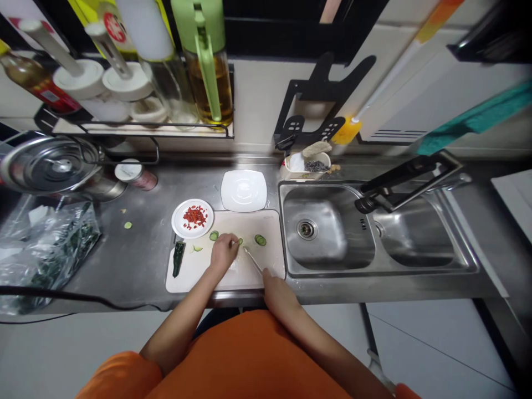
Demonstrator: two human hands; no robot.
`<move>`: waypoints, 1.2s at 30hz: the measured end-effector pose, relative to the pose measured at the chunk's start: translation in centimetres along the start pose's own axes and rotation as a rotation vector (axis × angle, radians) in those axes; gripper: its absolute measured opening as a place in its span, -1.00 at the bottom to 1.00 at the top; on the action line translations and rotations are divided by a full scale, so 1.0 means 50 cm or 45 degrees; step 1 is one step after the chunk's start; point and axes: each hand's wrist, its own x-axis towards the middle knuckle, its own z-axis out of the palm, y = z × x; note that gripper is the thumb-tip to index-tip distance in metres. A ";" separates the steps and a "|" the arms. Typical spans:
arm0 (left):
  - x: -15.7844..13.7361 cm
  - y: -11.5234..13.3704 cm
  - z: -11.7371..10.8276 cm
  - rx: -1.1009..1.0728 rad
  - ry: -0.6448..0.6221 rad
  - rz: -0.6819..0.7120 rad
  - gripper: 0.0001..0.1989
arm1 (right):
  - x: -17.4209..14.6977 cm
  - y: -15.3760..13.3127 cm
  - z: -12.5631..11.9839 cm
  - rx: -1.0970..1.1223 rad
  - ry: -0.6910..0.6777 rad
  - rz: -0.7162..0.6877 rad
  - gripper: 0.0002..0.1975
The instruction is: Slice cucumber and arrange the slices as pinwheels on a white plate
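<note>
My left hand [223, 252] is closed at the middle of a pale cutting board [191, 280], its fingertips pinching a small cucumber slice [240, 241]. In my right hand [278, 291] is a slim knife [254, 262], whose tip points up and left, close to that slice. More cucumber slices [260, 240] lie to the right on the board, and another small group of slices [214, 236] sits just beyond my left hand. A dark green cucumber piece [178, 259] rests at the board's left side, with thin pale green scraps [197, 249] nearby.
A white plate with chopped red pieces [177, 218] overlaps the board's far left corner. Behind the board is a square white dish [243, 191]. To the right is a double steel sink [328, 263]; at left lie a plastic bag of greens [78, 238] and a lidded pot [54, 166].
</note>
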 end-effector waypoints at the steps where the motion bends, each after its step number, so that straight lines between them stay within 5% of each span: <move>1: 0.000 0.003 -0.003 -0.019 -0.016 -0.007 -0.91 | -0.002 0.002 0.001 0.002 0.007 0.001 -0.52; 12: -0.003 -0.047 -0.109 -0.069 0.187 -0.485 -0.73 | -0.003 0.013 0.013 -0.010 0.019 0.020 -0.46; 18: -0.012 -0.071 -0.106 0.305 0.234 -0.325 -0.75 | -0.002 0.014 0.010 -0.025 0.001 0.010 -0.49; 22: -0.013 -0.057 -0.090 0.304 0.285 -0.114 -0.76 | -0.003 0.015 0.011 -0.025 0.026 0.000 -0.52; 25: 0.005 -0.021 -0.068 0.120 0.133 0.138 -0.76 | -0.005 0.013 0.012 -0.031 0.027 -0.004 -0.51; 28: 0.039 0.028 -0.031 0.016 -0.181 0.338 -0.75 | -0.007 0.010 0.011 -0.039 0.036 0.000 -0.52; 31: 0.075 0.071 0.010 0.111 -0.460 0.446 -0.71 | -0.008 0.008 0.012 -0.037 0.048 0.004 -0.54; 36: 0.104 0.106 0.046 0.259 -0.689 0.545 -0.69 | -0.006 0.009 0.017 -0.032 0.066 0.004 -0.54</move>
